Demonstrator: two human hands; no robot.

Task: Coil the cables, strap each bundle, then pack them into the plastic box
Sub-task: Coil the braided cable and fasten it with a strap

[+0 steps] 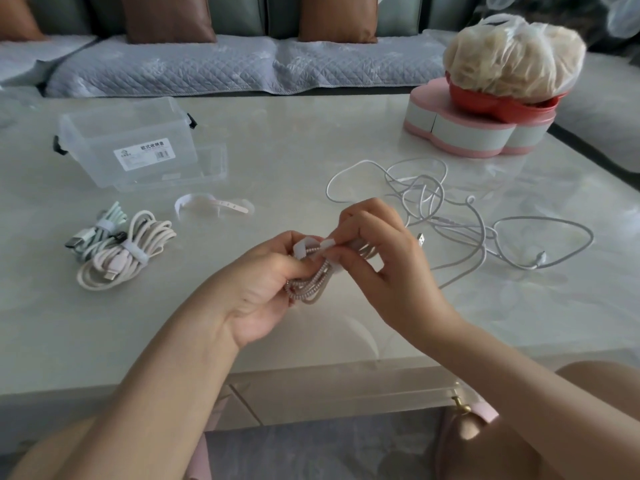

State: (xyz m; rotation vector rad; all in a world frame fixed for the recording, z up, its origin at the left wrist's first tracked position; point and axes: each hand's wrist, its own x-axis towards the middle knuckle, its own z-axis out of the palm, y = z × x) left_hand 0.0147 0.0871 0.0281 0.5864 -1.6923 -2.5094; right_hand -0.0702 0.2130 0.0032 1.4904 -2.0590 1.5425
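Above the table's front middle, my left hand [266,285] grips a coiled beige cable bundle [313,284]. My right hand [377,247] pinches a white strap [304,249] wrapped over the top of that bundle. On the left lie two strapped bundles side by side, a beige one [124,258] and a pale green one [95,233]. A tangle of loose white cables [450,216] spreads to the right. The clear plastic box [128,143] stands open at the back left. Spare white straps [211,206] lie just in front of it.
The box's clear lid [207,168] lies against its right side. A pink and white heart-shaped container [478,129] with a bagged item on top stands at the back right. A sofa with brown cushions runs behind the table.
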